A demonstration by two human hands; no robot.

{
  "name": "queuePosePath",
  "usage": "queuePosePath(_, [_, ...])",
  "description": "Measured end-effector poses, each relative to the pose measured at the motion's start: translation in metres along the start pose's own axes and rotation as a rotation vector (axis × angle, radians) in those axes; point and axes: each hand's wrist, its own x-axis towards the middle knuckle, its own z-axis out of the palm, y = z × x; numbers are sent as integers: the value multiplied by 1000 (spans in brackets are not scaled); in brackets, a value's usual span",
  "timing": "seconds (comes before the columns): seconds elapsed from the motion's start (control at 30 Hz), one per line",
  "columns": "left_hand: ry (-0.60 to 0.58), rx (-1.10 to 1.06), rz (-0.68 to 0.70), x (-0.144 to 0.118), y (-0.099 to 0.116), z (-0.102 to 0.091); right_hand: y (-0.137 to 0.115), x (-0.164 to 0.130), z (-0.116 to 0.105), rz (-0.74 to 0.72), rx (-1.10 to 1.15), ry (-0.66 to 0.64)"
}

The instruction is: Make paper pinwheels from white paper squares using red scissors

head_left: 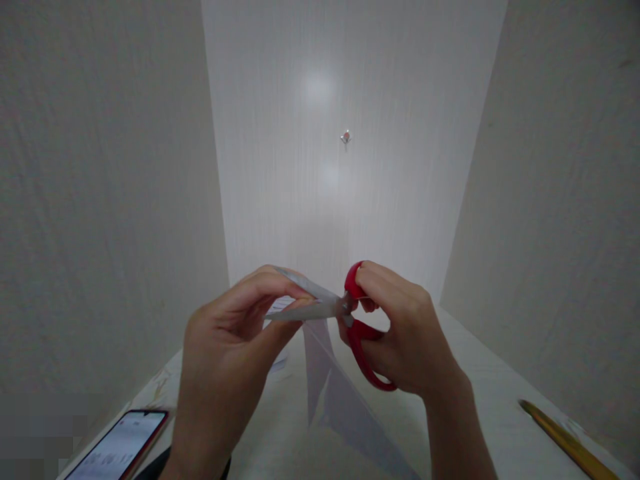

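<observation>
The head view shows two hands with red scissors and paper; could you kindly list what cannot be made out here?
- Scissors: the blades lie edge-on against the paper, and the right hand covers much of the handles.
- Paper: the left hand hides the pinched part, and the bottom edge cuts off its lower end.
- Phone: cut off by the bottom edge, screen text too small.
- Yellow ruler: markings blurred.

scissors (357, 333): glossy red plastic handles, dull grey metal blades
paper (340, 393): thin, matt white sheet, creased (slightly translucent against the light)
surface (480, 400): smooth, pale, matt
walls (100, 200): off-white, finely rough texture
back panel (350, 87): smooth white, faintly shiny
phone (120, 445): glossy glass screen
pencil (565, 440): yellow, smooth coat
</observation>
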Motion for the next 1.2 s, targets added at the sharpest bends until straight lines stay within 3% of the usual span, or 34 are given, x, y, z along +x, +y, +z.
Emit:
queuePosePath(0.33, [25, 10, -19, -2, 3, 0, 0, -1, 2, 1, -48, 49])
queuePosePath(0.47, [6, 34, -11, -1, 3, -1, 0, 2, 2, 109, 113, 89])
queuePosePath(0.6, [-42, 45, 15, 2, 2, -3, -6, 6, -1, 279, 451, 79])
queuePosePath(0.73, [-99, 24, -8, 5, 2, -4, -16, 6, -3, 306, 749, 22])
queuePosePath(1.2, [-125, 3, -27, 6, 1, -5, -22, 11, 3, 395, 827, -1])
